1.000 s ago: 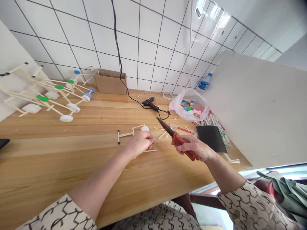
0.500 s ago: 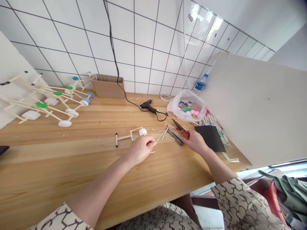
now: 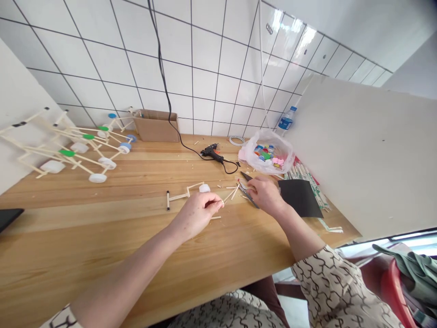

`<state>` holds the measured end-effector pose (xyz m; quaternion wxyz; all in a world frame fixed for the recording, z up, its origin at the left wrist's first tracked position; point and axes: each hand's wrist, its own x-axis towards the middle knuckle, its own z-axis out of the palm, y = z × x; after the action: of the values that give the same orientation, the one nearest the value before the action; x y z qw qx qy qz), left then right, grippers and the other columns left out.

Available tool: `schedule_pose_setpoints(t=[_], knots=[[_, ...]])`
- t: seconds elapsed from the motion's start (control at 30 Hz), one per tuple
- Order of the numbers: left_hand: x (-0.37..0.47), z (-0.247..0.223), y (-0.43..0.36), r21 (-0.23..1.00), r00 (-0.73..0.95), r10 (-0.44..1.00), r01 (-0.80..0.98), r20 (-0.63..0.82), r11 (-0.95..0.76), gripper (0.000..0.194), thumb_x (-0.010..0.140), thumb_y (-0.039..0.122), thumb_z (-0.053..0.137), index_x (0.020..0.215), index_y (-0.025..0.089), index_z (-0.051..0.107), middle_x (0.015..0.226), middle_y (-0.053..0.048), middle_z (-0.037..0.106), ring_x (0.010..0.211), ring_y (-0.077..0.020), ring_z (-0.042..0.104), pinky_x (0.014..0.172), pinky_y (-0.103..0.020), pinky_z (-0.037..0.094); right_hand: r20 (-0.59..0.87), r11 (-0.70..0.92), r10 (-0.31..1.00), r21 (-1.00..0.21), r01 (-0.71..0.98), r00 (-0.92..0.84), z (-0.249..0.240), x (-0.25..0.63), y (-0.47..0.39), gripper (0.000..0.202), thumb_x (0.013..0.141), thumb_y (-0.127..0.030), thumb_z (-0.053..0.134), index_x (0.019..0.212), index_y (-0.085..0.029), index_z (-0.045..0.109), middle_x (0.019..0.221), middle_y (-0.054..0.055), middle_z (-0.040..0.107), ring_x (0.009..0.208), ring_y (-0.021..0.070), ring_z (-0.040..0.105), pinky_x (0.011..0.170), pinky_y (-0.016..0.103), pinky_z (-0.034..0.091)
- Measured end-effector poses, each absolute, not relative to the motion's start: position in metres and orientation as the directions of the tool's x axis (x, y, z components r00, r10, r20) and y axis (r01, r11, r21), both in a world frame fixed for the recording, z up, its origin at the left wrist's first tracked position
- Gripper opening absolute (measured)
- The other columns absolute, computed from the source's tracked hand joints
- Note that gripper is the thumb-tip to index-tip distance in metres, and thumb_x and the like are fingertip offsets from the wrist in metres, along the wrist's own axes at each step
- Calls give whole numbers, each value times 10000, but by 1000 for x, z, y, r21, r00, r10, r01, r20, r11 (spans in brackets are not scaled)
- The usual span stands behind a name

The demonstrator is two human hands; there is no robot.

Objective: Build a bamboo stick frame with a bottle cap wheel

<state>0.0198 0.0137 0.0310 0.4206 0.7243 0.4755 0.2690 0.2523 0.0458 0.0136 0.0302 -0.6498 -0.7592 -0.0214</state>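
Note:
My left hand [image 3: 200, 212] is closed in a pinch on the end of a thin wooden stick [image 3: 229, 196], just above the table. Beside it lies a small stick frame [image 3: 178, 197] with a black-tipped crossbar and a white bottle cap [image 3: 204, 188] at its far end. My right hand [image 3: 266, 195] is closed over the handles of dark-bladed scissors [image 3: 245, 175]; the blades point away to the left and the handles are hidden. Grey thread snips [image 3: 253, 201] lie partly under that hand. Another short stick [image 3: 215, 217] rests near my left hand.
A black glue gun [image 3: 212, 152] with its cable lies behind. Further right are a plastic bag [image 3: 248, 152] of coloured caps, black sheet [image 3: 300, 198] and wrapped sticks [image 3: 303, 173]. Stick models with cap wheels [image 3: 98, 178] and a cardboard box [image 3: 157, 127] stand at the back left.
My right hand has moved left and over the scissors, shifting them slightly left and covering their red handles. My left hand keeps its pinch, almost in the same place.

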Motion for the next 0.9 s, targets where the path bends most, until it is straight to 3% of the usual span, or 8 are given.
schedule_pose_setpoints(t=[0.13, 0.27, 0.57, 0.77, 0.9], knots=[[17, 30, 8, 844, 412, 911, 489, 0, -221, 245, 795, 312, 453, 651, 187, 606, 507, 46, 457, 486, -119, 400, 509, -234, 324, 41, 359, 933, -21, 933, -358, 10, 226, 56, 231, 817, -94, 561, 989, -199, 674, 991, 80, 644, 990, 215, 550, 825, 289, 380], [15, 19, 11, 820, 401, 916, 511, 36, -256, 238, 820, 284, 436, 662, 188, 586, 565, 31, 514, 531, -127, 443, 545, -235, 336, 7, 464, 886, -10, 886, -464, 10, 212, 63, 271, 782, -21, 567, 972, -172, 690, 956, 97, 632, 952, 226, 541, 813, 308, 370], [8, -3, 16, 765, 419, 904, 554, 86, -329, 242, 865, 211, 414, 700, 200, 590, 704, -17, 618, 694, -172, 558, 654, -264, 380, -50, 562, 826, 17, 827, -561, 12, 208, 67, 114, 849, -93, 552, 861, -146, 652, 906, 86, 616, 884, 216, 520, 793, 312, 397], [11, -12, 16, 694, 412, 903, 615, 121, -374, 250, 902, 193, 396, 768, 187, 607, 779, -32, 628, 756, -181, 581, 695, -277, 410, -68, 596, 803, 44, 802, -593, 1, 208, 61, 269, 765, 67, 446, 886, -104, 615, 899, 112, 617, 885, 233, 525, 917, 386, 371], [13, -15, 14, 581, 458, 880, 686, 125, -439, 279, 913, 173, 377, 736, 180, 592, 742, -33, 598, 720, -181, 576, 657, -279, 414, -53, 590, 807, 45, 806, -588, -1, 205, 54, 282, 738, 71, 431, 882, -91, 611, 898, 145, 621, 865, 259, 532, 844, 392, 418]])
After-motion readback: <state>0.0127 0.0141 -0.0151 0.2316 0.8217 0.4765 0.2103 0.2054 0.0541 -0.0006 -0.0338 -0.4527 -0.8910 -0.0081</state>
